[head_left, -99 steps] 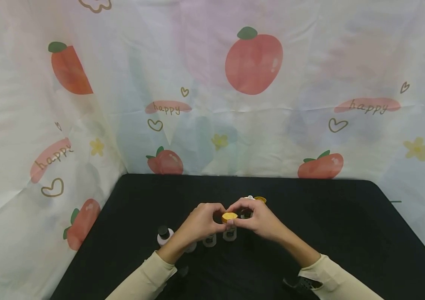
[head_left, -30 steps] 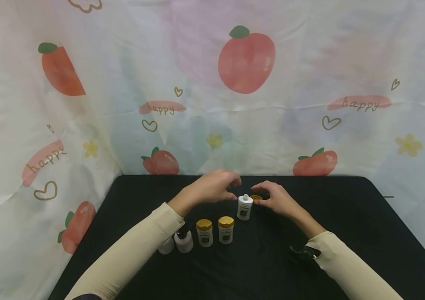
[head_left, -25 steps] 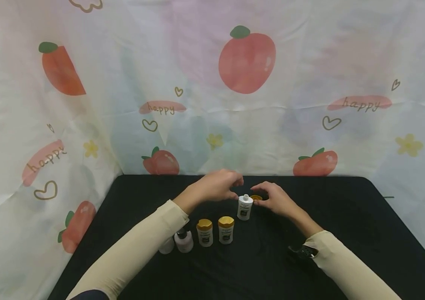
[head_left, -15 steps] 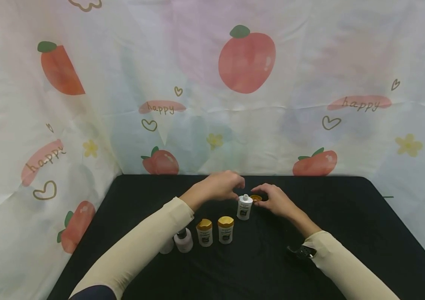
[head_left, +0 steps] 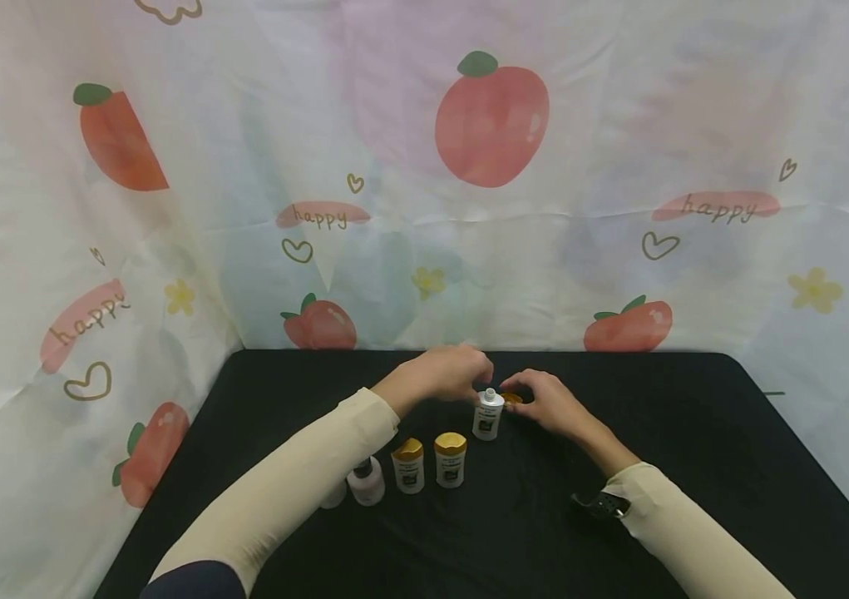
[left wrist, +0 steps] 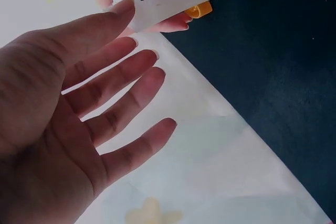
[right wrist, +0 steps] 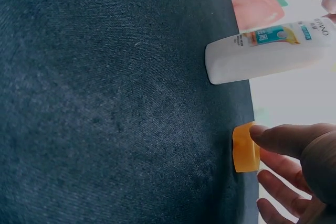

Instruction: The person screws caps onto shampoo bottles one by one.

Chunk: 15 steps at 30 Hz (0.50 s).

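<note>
An uncapped white bottle stands on the black table, its bare neck upward; its printed label shows in the right wrist view. My left hand is at the bottle's left shoulder. In the left wrist view its thumb touches the bottle near the top, while the other fingers stay extended and spread. Just right of the bottle is a yellow-gold cap on the table. My right hand has its thumb on the cap's rim and a finger behind it, in a light pinch.
Nearer me stand two white bottles with gold caps, one left and one right. Left of them is a pale bottle with a black top. Another pale bottle is partly hidden by my left sleeve. A printed curtain backs the table.
Earlier both hands met around a gold cap over the nearer bottles; they now are farther back. Within the last second my left hand shifts right to the uncapped bottle, and my right hand lowers slightly.
</note>
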Tool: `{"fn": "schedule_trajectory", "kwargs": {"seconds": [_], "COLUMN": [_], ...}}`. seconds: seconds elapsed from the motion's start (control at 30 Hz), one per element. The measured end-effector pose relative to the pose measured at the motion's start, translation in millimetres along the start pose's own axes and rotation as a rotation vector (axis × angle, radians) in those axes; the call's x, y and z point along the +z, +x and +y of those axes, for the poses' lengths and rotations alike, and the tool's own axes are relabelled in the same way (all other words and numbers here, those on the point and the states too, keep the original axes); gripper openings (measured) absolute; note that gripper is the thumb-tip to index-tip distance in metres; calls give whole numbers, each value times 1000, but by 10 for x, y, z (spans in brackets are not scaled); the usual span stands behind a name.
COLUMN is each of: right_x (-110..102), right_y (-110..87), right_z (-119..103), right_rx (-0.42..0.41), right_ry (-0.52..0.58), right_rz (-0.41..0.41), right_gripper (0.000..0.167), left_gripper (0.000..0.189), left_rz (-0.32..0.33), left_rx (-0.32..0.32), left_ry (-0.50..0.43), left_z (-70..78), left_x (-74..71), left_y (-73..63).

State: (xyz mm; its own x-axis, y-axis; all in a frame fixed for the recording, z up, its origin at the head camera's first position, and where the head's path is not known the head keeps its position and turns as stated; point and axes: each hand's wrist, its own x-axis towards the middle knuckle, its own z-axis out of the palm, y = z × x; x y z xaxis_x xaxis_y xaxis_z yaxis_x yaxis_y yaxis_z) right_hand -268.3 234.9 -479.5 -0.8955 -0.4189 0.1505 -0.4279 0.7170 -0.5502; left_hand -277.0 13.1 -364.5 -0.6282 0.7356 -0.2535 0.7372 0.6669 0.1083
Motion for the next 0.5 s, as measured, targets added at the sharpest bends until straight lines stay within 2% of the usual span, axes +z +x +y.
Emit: {"fn": "schedule_trajectory", "kwargs": {"seconds": [0.2,0.5], "right_x": [6,15], "right_y": [12,21], "right_z": [-2,-8], "right_rx": [-9,6], "right_ry": [6,-5], "right_rz": [3,2], "right_gripper": [29,30], "left_gripper": [23,14], "left_rz": [-42,-46], "left_rx": [-15,19], "left_ry": [26,49], "left_z": [23,59], "left_x": [19,25], "left_y": [61,107]}}
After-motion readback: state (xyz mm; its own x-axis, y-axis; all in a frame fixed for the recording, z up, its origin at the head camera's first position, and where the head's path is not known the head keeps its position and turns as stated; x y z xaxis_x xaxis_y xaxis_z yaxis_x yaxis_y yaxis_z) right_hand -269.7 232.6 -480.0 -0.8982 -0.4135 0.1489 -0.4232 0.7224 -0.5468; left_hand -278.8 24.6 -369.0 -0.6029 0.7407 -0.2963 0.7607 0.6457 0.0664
